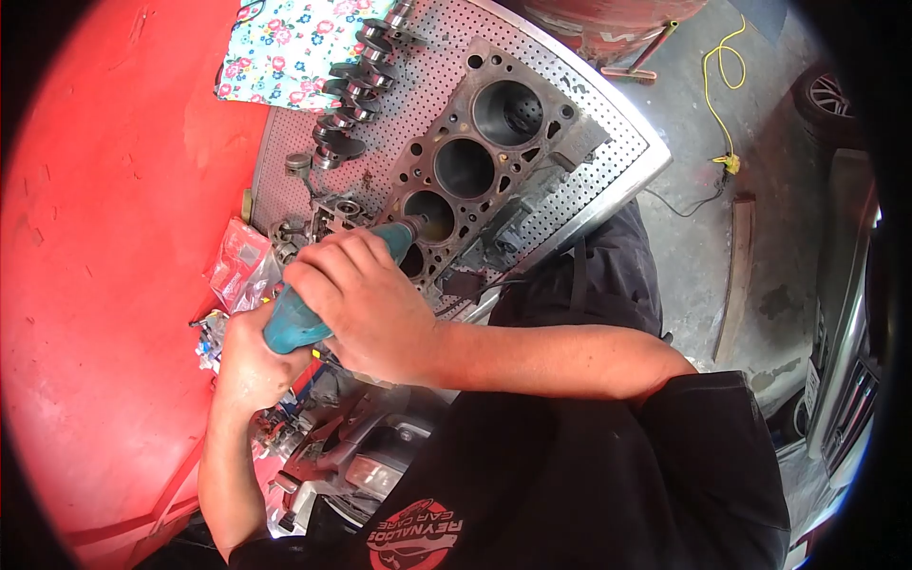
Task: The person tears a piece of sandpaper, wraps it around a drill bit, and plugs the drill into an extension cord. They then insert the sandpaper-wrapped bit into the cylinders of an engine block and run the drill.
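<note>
Both hands grip a teal power drill (313, 309): the right hand (366, 299) wraps over its body, the left hand (249, 359) closes around the grip below. The drill's long axis points up and right, its tip at the third bore of the engine block (484, 157) on the perforated tabletop (608, 152). A crankshaft (356, 85) lies just beside the block, to its left.

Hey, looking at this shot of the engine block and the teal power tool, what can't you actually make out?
All in the head view:
- The teal power tool: body mostly hidden by the right hand and left hand.
- Its tip: too blurred to identify against the engine block.
- The nearest cylinder bore: covered by the right hand.
- Small parts beside the left hand: too cluttered to name.
- The crankshaft: top end cut off by the image edge.
</note>
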A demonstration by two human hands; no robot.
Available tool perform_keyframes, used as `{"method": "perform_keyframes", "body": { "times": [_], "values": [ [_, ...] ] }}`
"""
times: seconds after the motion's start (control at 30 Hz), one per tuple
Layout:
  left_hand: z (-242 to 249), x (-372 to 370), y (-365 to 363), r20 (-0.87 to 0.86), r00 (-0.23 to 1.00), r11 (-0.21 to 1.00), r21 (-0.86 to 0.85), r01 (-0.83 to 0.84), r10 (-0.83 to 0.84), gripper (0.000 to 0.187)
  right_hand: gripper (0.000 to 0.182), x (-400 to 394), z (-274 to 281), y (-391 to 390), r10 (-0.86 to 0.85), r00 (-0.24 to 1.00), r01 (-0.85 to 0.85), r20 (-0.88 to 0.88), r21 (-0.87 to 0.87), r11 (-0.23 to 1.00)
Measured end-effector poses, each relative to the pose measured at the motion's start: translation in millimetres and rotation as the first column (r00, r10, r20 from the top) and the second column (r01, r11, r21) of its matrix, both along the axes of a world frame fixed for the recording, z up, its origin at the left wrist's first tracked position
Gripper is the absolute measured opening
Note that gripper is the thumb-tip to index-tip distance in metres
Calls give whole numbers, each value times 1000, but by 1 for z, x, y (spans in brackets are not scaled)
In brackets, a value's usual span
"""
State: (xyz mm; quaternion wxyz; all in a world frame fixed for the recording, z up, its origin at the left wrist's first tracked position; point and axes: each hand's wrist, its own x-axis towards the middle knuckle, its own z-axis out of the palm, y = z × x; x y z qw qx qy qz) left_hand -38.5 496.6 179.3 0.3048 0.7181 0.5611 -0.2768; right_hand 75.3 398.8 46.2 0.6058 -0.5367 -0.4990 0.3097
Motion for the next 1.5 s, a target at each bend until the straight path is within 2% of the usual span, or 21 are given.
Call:
{"method": "perform_keyframes", "body": {
  "times": [0.07,0.2,0.3,0.43,0.63,0.7,1.0,1.1,1.27,1.5],
  "values": [
    [8,-2,-1,11,1000,1000,12,-21,21,20,53,-1,6,4,-30,999,29,22,31,999],
    [18,-1,-1,29,999,999,14,-30,29,19,50,1,20,4,-43,999,43,-3,29,999],
    [20,1,-1,15,999,999,18,-43,42,19,51,3,19,4,-33,999,33,-5,32,999],
    [3,-3,-1,17,1000,1000,22,-22,22,19,70,0,4,1,19,999,-20,-25,-15,1000],
    [-15,3,0,-33,999,999,21,33,-32,21,79,-2,-16,-2,3,999,-4,-33,-25,1000],
    [-15,9,1,-87,995,999,8,54,-53,21,77,-2,-19,-3,9,999,-10,-47,-29,1000],
    [-23,9,-2,-26,997,997,12,76,-76,20,74,-1,-24,-3,21,999,-22,-35,-28,999],
    [-7,8,-3,-47,999,1000,-9,-4,4,19,70,-1,-8,-2,27,999,-27,-28,-17,999],
    [7,-1,-3,-18,1000,999,42,-25,26,18,58,1,5,3,-10,999,11,-35,40,999],
    [-6,1,0,-9,1000,1000,8,-30,30,19,65,2,-3,0,16,1000,-16,-26,-1,1000]
  ]
}}
